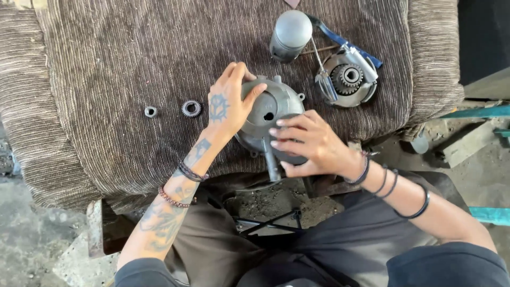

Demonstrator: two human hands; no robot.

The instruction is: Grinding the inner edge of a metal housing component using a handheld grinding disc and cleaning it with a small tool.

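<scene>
A grey metal engine cover (pixel 271 109) rests at the near edge of a brown ribbed cloth (pixel 117 64). My left hand (pixel 228 103), tattooed on its back, grips the cover's left rim with fingers curled over the top. My right hand (pixel 311 143) clasps the cover's lower right side, fingers pointing left. A short metal shaft (pixel 271 162) sticks out from the cover toward me, between my hands.
On the cloth to the left lie a small gear (pixel 191 108) and a small metal ring (pixel 151 111). Behind the cover stand a grey piston-like cylinder (pixel 290 34), a round gear assembly (pixel 348 79), a screwdriver (pixel 322 74) and a blue-handled tool (pixel 345 42). Dirty ground lies below.
</scene>
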